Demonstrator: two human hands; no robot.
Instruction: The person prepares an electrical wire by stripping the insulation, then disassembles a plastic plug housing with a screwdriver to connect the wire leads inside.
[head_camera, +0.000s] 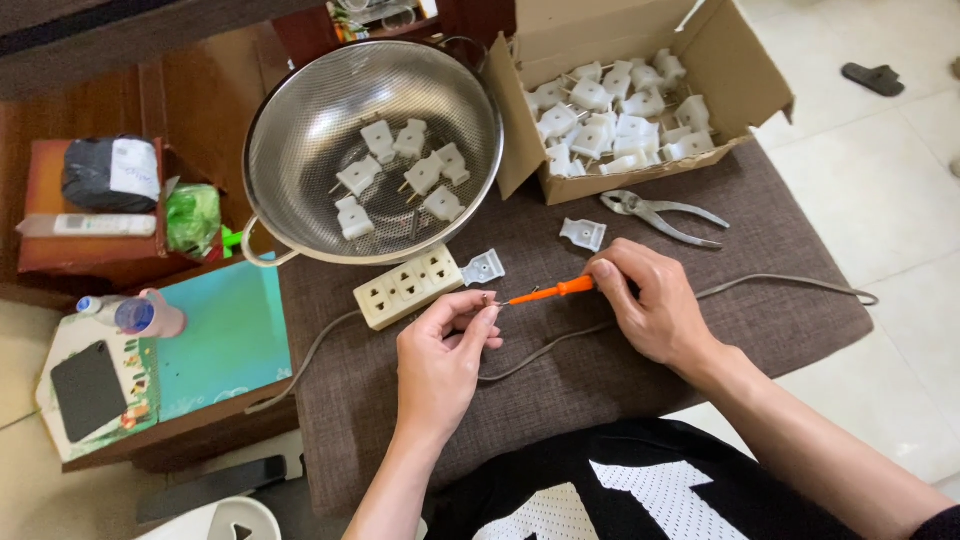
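A: What do the hands have?

B: The right hand (655, 310) pinches an orange screwdriver (548, 292) by its handle, the tip pointing toward the left hand (440, 360). The left hand's fingertips (487, 312) are pressed together on something tiny right at the tip; probably a screw or a wire end, too small to tell.

A: What lies around the pinch?

B: Just beyond it, almost touching, are a cream power strip (408, 286) and one loose white plug half (483, 267). Another plug half (583, 234) lies just beyond the right hand, and pliers (660, 213) farther out. A grey cable (560, 346) runs under both hands.

A: Room to move?

B: Bare brown cushion (560, 400) toward the body. Farther out stand a steel strainer (300, 150) holding plug parts and a cardboard box (720, 60) full of them. The cushion's edge falls away past the right wrist.

A: Anything hidden?

B: The screwdriver's handle end sits inside the right palm, and the cable's far end runs off beyond the cushion.
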